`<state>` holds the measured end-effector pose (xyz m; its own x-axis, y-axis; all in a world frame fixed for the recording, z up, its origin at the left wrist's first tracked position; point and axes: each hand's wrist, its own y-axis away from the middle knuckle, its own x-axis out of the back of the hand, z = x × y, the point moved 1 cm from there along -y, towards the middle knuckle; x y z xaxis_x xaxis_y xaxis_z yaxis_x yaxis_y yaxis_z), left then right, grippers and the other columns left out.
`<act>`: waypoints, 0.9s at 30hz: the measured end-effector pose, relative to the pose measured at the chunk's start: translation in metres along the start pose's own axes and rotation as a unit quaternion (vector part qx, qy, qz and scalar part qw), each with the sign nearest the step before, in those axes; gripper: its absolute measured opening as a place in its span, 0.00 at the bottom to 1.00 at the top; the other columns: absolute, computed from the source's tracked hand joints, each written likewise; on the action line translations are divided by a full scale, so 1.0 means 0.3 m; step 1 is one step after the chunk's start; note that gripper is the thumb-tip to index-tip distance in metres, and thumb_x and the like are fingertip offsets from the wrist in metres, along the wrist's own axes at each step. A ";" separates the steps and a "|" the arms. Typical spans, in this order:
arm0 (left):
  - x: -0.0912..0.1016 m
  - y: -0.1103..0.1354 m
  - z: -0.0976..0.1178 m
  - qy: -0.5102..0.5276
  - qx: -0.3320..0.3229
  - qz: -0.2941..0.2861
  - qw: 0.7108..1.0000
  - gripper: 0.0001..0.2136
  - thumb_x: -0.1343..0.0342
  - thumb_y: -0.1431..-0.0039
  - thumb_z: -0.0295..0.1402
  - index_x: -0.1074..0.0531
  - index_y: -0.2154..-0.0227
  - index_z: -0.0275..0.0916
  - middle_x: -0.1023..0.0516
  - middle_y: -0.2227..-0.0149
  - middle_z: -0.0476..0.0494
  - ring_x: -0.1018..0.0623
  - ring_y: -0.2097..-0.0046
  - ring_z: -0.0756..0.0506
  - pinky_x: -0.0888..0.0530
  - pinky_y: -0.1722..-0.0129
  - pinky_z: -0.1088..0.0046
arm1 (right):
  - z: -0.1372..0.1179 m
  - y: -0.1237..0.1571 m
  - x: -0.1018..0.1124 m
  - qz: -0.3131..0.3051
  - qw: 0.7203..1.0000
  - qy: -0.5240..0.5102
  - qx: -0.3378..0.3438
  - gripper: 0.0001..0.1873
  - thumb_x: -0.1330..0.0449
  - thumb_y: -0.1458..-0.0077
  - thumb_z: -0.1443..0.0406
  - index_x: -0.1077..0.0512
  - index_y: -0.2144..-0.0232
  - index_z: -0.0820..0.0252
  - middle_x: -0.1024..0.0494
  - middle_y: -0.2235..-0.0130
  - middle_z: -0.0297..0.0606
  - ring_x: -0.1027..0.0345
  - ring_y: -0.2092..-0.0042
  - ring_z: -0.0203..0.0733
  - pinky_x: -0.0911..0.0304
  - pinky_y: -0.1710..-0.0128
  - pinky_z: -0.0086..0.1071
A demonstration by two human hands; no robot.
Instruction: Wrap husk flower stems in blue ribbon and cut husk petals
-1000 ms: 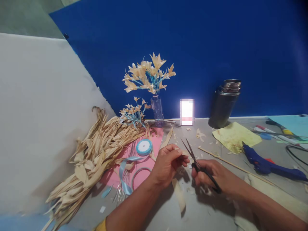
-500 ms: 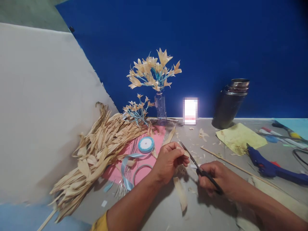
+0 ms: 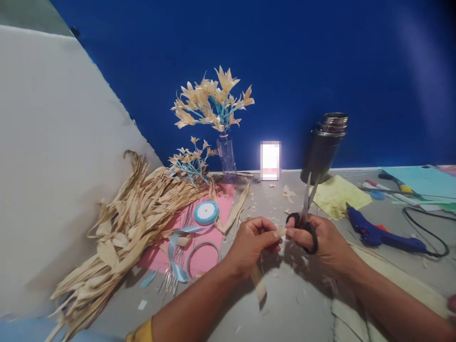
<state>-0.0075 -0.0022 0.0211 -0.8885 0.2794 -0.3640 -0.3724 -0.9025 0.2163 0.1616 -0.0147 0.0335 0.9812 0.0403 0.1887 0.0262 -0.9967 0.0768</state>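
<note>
Between the fingertips of my left hand point(image 3: 257, 240) is a small pale piece of dried husk point(image 3: 281, 231), mostly hidden by the fingers. My right hand point(image 3: 322, 237) holds black-handled scissors point(image 3: 310, 202), blades parted and pointing up, while its thumb and finger meet the husk piece's other side. Below the left hand a longer husk strip point(image 3: 259, 287) lies on the table. To the left are a blue ribbon spool point(image 3: 206, 212) and a ribbon ring point(image 3: 203, 259) on pink paper point(image 3: 228, 199).
A large dried husk bundle point(image 3: 117, 237) lies at left. Behind stand husk flowers point(image 3: 210, 99) in a clear bottle point(image 3: 227, 159), and a dark flask point(image 3: 324, 147). Yellow paper point(image 3: 338, 194), a blue glue gun point(image 3: 381, 232) and its black cord lie at right. Husk scraps litter the table.
The scissors have swung upright in my right hand, their blades leaving the husk piece. My right fingers have come up to the left fingertips. The view has shifted slightly right.
</note>
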 end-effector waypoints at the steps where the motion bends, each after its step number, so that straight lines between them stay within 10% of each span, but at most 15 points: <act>1: -0.001 0.000 -0.001 -0.013 -0.003 -0.001 1.000 0.14 0.29 0.57 0.37 0.27 0.76 0.36 0.25 0.76 0.46 0.27 0.75 0.52 0.33 0.73 0.76 | 0.000 -0.002 0.006 0.005 1.000 0.001 0.001 0.19 0.34 0.57 0.51 0.27 0.71 0.60 0.32 0.78 0.29 0.43 0.75 0.35 0.44 0.75 0.29; 11: 0.029 -0.024 0.020 0.115 -0.074 0.067 0.988 0.12 0.30 0.55 0.33 0.29 0.75 0.36 0.23 0.74 0.47 0.23 0.70 0.49 0.29 0.67 0.74 | 0.068 0.018 -0.066 -0.221 0.975 0.022 -0.010 0.25 0.42 0.46 0.44 0.30 0.74 0.59 0.26 0.74 0.36 0.38 0.74 0.37 0.45 0.74 0.30; 27: 0.027 -0.018 0.017 0.105 -0.067 0.054 0.991 0.12 0.31 0.54 0.34 0.30 0.75 0.36 0.22 0.73 0.46 0.23 0.70 0.49 0.28 0.66 0.74 | 0.071 0.020 -0.084 -0.170 0.983 -0.033 -0.068 0.23 0.36 0.52 0.47 0.35 0.82 0.58 0.32 0.82 0.30 0.41 0.79 0.34 0.46 0.78 0.28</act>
<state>-0.0139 0.0065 0.0215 -0.8406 0.1169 -0.5290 -0.2270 -0.9626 0.1479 0.1410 -0.0233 0.0082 0.9307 0.3599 0.0661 0.3330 -0.9078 0.2549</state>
